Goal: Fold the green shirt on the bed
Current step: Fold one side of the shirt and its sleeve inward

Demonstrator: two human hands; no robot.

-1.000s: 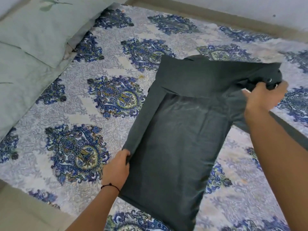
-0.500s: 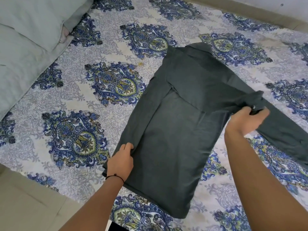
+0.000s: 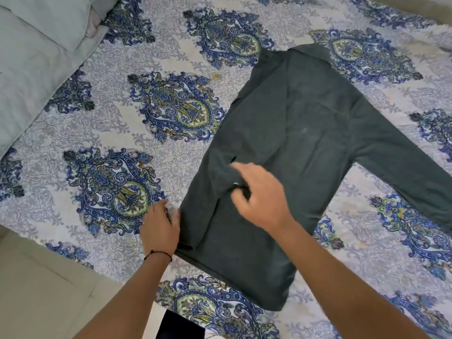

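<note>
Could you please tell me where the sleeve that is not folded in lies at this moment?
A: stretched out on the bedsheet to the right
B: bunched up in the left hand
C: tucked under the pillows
A: the unfolded sleeve of the green shirt lies flat on the bedsheet, running out to the right.

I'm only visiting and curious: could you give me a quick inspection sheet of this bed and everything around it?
Surface: bed sheet with a blue pattern, lying flat.
Job's things: green shirt lies on the sheet, one sleeve stretched out to the right, the other folded across the body.
Clutter: pillows at the upper left.
Hands: right hand pinches the cuff over the shirt with its fingers; left hand lies at the shirt's left edge, grip unclear.
Cables: nothing seen.
Surroundings: pale floor at the lower left; a dark object at the bottom edge, too cut off to identify.
</note>
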